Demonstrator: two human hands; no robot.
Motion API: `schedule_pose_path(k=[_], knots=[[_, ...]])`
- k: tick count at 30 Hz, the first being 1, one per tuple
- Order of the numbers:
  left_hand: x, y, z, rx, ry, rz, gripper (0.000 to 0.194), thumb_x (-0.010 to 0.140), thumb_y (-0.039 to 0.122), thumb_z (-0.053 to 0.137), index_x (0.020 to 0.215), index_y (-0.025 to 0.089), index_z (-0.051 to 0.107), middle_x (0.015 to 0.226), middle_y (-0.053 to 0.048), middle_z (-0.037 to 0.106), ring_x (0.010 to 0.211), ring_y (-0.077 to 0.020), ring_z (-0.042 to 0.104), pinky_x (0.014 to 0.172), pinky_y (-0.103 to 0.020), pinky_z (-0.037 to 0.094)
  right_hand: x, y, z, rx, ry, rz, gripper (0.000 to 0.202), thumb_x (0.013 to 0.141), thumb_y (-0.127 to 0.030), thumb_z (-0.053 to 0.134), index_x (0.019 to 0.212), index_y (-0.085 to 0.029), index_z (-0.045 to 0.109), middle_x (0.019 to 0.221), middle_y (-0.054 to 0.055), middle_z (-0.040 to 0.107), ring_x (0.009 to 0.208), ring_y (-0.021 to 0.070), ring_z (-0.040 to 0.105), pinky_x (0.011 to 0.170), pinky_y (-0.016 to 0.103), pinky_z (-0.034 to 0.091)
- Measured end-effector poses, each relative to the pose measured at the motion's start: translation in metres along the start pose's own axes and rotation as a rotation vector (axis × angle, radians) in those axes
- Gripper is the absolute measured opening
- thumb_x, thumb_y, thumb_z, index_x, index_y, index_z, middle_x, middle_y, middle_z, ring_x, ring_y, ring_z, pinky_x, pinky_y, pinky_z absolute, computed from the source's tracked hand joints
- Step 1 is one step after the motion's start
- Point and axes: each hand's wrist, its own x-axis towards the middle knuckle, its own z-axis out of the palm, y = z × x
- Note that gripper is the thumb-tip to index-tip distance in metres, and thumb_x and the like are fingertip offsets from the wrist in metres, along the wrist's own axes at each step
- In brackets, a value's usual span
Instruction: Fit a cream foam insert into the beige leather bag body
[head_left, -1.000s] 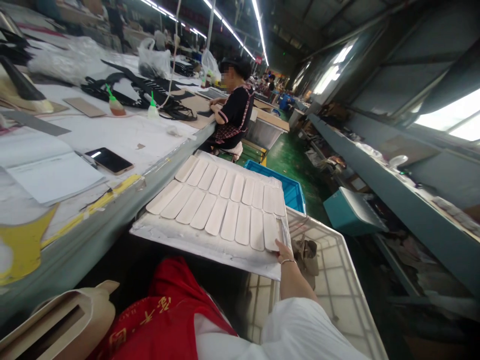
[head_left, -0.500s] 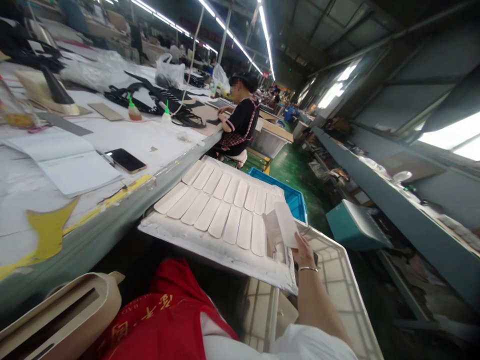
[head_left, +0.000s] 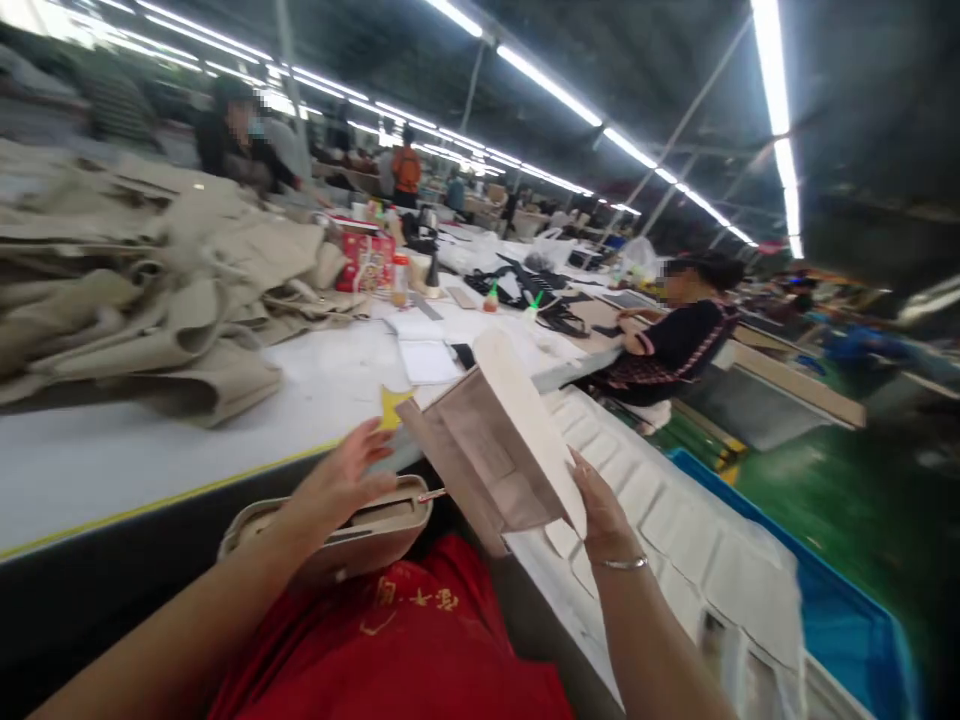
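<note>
My right hand (head_left: pixel 600 505) holds a stiff tan-brown piece (head_left: pixel 487 460) together with a cream oblong strip (head_left: pixel 529 420), raised in front of me. My left hand (head_left: pixel 341 480) is open, fingers spread, just left of that piece and above a beige bag part (head_left: pixel 352 530) resting on my red-clothed lap. To the right lies a white board (head_left: pixel 675 540) covered with rows of several cream strips.
A long white worktable (head_left: pixel 225 410) runs along my left with a heap of beige bag pieces (head_left: pixel 142 280), a notebook, glue bottles and a phone. A person in black sits further along (head_left: pixel 675 340). A blue crate (head_left: pixel 847 620) stands at the right on the green floor.
The view has swung left. My right hand lifted the strip and a brown piece off the board and brought them up in front of me. My left hand has come into view.
</note>
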Motion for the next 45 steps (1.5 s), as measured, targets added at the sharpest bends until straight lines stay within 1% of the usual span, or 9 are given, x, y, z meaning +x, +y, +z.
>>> schedule_pose_path(k=[2,4,10,17,21,26,35,38,45], knots=[[0.002,0.000,0.001,-0.195,-0.066,-0.032,0.056,0.061,0.034,0.076,0.112,0.015,0.060,0.109,-0.013,0.065,0.100,-0.0287,0.061,0.080,-0.036,0.051,0.011,0.010,0.051,0.048,-0.315,0.082,0.066,0.052,-0.055,0.076,0.105,-0.018,0.062,0.086,0.007,0.068,0.064,0.0179,0.061,0.058,0.028,0.051],[0.004,0.002,-0.004,-0.302,0.070,-0.017,0.045,0.062,0.034,0.075,0.101,0.014,0.065,0.093,-0.010,0.069,0.083,-0.0252,0.065,0.069,-0.034,0.053,0.018,0.020,0.089,0.092,-0.474,0.112,0.063,0.058,-0.056,0.073,0.107,-0.018,0.062,0.091,0.008,0.067,0.069,0.0180,0.062,0.061,0.027,0.051],[-0.011,0.011,-0.039,-0.192,0.433,0.030,0.035,0.059,0.033,0.076,0.085,0.010,0.068,0.068,-0.005,0.068,0.054,-0.0176,0.060,0.045,-0.026,0.047,0.038,0.022,0.141,0.236,-0.535,0.135,0.089,0.062,-0.087,0.031,0.113,-0.020,0.059,0.116,0.013,0.060,0.107,0.0269,0.057,0.083,0.040,0.049],[-0.008,0.015,-0.053,-0.043,0.444,0.253,0.041,0.064,0.035,0.075,0.097,0.012,0.068,0.092,-0.007,0.070,0.088,-0.0240,0.064,0.077,-0.033,0.052,0.037,0.004,0.190,-0.510,-0.506,-0.419,0.090,0.040,-0.038,0.085,0.123,-0.022,0.053,0.128,0.009,0.052,0.123,0.0304,0.042,0.108,0.046,0.025],[-0.019,0.018,-0.069,0.207,0.384,0.269,0.035,0.067,0.035,0.072,0.093,0.012,0.069,0.091,-0.006,0.070,0.088,-0.0231,0.063,0.078,-0.031,0.051,0.036,0.014,0.195,-0.785,-0.548,-0.611,0.086,0.060,-0.040,0.075,0.134,-0.016,0.039,0.132,0.014,0.047,0.124,0.0309,0.040,0.107,0.047,0.026],[-0.043,-0.002,-0.103,0.387,0.282,0.042,0.037,0.066,0.039,0.072,0.090,0.012,0.068,0.077,-0.004,0.069,0.070,-0.0184,0.063,0.063,-0.026,0.051,0.035,0.044,0.179,-1.016,-0.586,-0.775,0.075,0.077,-0.044,0.060,0.136,-0.008,0.032,0.132,0.021,0.043,0.123,0.0323,0.039,0.104,0.051,0.031],[-0.050,-0.035,-0.132,0.858,0.368,0.140,0.023,0.070,0.033,0.065,0.088,0.019,0.069,0.095,-0.004,0.068,0.095,-0.0221,0.060,0.090,-0.034,0.044,0.025,0.058,0.160,-1.331,-0.481,-1.084,0.082,0.069,-0.037,0.063,0.137,-0.007,0.030,0.123,0.019,0.047,0.114,0.0327,0.040,0.106,0.051,0.023],[-0.054,-0.043,-0.140,0.815,0.525,0.108,0.028,0.073,0.036,0.062,0.094,0.019,0.068,0.101,-0.006,0.067,0.096,-0.0216,0.060,0.089,-0.034,0.045,0.018,0.050,0.162,-1.423,-0.517,-1.131,0.080,0.071,-0.042,0.062,0.136,-0.005,0.033,0.121,0.018,0.048,0.112,0.0317,0.041,0.108,0.051,0.015],[-0.063,-0.074,-0.141,0.264,0.832,0.052,0.040,0.078,0.042,0.057,0.106,0.013,0.060,0.105,-0.010,0.065,0.099,-0.0211,0.060,0.090,-0.035,0.045,0.011,0.051,0.197,-1.456,-0.676,-1.154,0.072,0.075,-0.046,0.058,0.138,-0.018,0.036,0.119,0.013,0.049,0.102,0.0296,0.043,0.092,0.043,0.030]])
